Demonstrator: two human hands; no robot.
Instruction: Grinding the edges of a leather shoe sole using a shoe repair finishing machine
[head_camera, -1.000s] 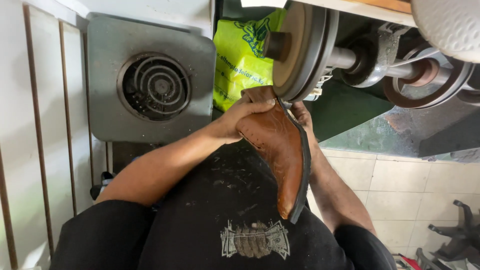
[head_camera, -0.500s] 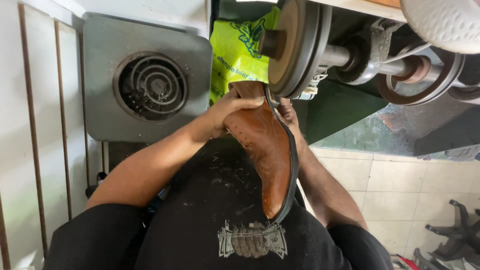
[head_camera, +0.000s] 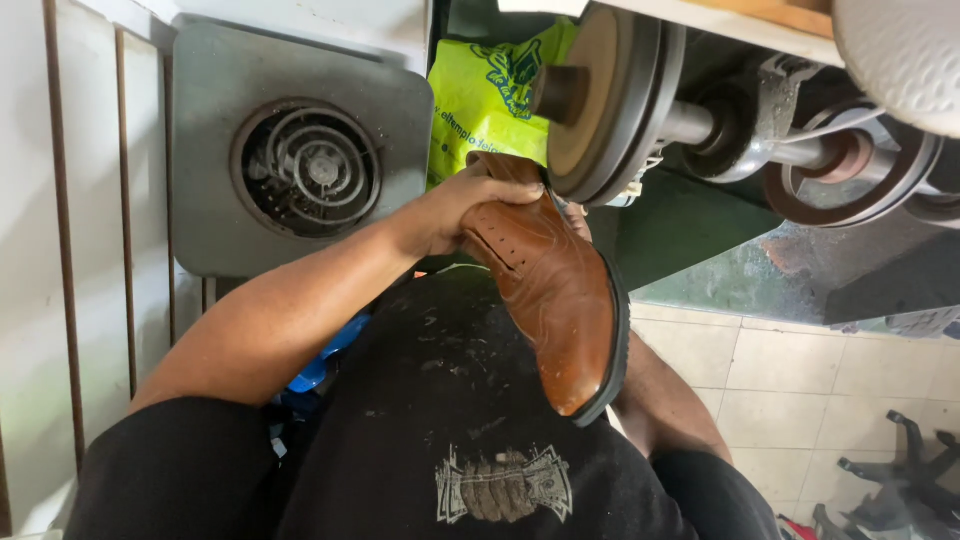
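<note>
A brown leather shoe (head_camera: 555, 290) with a black sole is held up in front of my chest, toe toward me and heel against the round grinding wheel (head_camera: 600, 100) of a bench machine. My left hand (head_camera: 465, 205) grips the shoe's heel end from the left. Only a few fingers of my right hand (head_camera: 577, 215) show behind the shoe, under the wheel; its forearm runs down beneath the sole.
A grey metal housing with a round grille (head_camera: 305, 165) stands to the left. A bright yellow-green plastic bag (head_camera: 490, 95) hangs behind the shoe. The machine's shaft carries more wheels (head_camera: 850, 170) to the right. Pale floor tiles (head_camera: 800, 380) lie at the lower right.
The shoe has turned between my hands, its toe swinging to the right and its upper now facing me more. Both hands stay on its heel end at the wheel.
</note>
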